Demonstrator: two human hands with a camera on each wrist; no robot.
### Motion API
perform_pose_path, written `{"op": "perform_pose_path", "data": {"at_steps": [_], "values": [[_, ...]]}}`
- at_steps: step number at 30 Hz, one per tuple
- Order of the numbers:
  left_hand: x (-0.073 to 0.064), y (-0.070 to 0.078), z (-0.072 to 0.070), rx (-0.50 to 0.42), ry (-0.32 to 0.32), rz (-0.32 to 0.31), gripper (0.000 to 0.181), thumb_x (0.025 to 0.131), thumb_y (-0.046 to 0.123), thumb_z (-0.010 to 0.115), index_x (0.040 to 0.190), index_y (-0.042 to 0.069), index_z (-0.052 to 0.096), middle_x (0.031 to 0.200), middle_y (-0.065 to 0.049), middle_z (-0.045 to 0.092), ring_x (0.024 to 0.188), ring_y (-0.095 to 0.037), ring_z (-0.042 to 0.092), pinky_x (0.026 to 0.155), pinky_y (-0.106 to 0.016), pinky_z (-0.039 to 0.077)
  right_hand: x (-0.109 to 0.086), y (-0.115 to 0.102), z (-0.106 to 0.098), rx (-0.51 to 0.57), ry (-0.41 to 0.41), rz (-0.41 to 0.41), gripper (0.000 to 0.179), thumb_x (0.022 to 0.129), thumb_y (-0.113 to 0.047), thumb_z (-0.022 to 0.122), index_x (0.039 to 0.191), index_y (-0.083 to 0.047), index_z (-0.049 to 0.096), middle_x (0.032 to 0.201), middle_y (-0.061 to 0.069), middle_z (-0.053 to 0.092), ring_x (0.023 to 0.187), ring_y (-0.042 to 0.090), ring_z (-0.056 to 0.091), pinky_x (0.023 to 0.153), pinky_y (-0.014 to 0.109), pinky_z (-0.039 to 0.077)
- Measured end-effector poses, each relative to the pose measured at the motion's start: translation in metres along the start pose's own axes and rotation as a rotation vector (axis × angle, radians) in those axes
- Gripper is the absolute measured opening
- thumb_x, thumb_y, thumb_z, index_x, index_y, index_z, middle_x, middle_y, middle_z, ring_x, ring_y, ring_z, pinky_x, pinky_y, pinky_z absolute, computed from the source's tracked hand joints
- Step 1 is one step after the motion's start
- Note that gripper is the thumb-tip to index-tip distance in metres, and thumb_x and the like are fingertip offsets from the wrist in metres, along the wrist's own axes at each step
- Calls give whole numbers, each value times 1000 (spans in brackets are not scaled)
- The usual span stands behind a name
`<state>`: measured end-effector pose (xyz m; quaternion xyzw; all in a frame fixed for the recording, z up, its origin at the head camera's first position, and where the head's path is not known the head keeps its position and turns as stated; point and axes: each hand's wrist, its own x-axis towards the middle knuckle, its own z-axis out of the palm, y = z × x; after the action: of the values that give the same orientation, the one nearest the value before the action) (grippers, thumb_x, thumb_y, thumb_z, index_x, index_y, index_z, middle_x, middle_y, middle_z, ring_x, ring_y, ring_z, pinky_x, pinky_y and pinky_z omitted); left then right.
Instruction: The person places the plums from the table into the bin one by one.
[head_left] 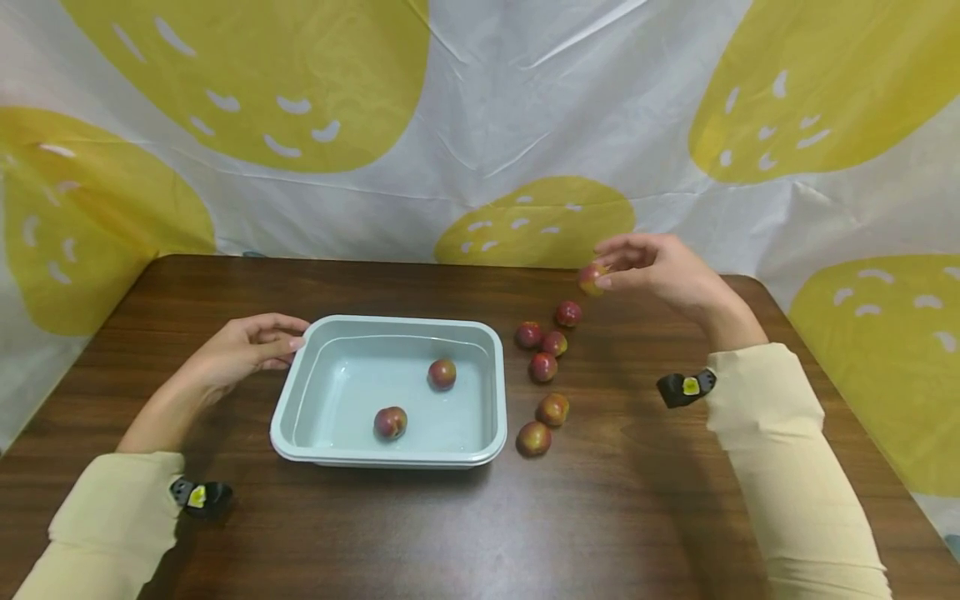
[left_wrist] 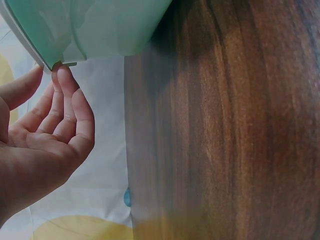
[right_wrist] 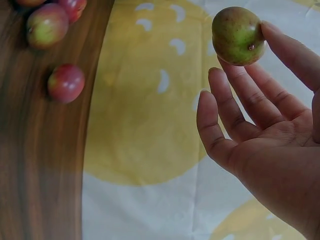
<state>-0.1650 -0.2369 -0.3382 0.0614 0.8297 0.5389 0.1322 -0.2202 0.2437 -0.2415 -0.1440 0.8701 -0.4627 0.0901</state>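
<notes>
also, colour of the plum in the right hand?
Plum: green with a reddish blush, clearest in right wrist view.

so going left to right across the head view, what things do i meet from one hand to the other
left hand → pale blue plastic tub, holding the nearer plum then the farther plum → six loose plums on the table → held plum → right hand

Dark brown, wood-grained table, its grain running left to right, its far corners rounded. From where I stand, a creased white sheet hangs beyond the far edge and along the left and right sides, printed with large, rounded yellow shapes bearing short white marks. A pale sheen lies across the table's near part.
</notes>
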Motion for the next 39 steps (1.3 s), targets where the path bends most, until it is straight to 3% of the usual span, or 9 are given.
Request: {"op": "perform_pose_path", "data": {"at_steps": [6,17,24,39], "values": [[0,1,0,6,-7,-9,52,88,23,62,125,-8,45,103,-10,63,83,-9,60,77,-30,51,3,-15,4,-12,-6,-22,43,80,-16,71,119,-5,55,97,1,66,91,14,60,76,26,46],[0,2,1,18,-4,-15,51,88,23,62,125,-7,45,106,-13,62,83,-9,60,77,-30,51,13,-34,21,-48,-46,-157,41,79,-7,70,118,-1,56,96,5,67,88,13,61,73,25,46],[0,4,0,23,1,-21,51,87,25,63,124,-6,46,104,-12,62,84,-11,61,78,-31,51,19,-41,36,-48,-82,-174,41,78,-6,71,116,-1,57,97,8,67,90,15,61,81,27,44],[0,4,0,10,-10,-24,50,88,24,62,125,-6,45,102,-9,63,83,-11,61,78,-31,51,22,-53,69,-15,-175,-178,42,77,-10,73,115,-3,58,100,7,67,97,19,59,85,34,45]]}}
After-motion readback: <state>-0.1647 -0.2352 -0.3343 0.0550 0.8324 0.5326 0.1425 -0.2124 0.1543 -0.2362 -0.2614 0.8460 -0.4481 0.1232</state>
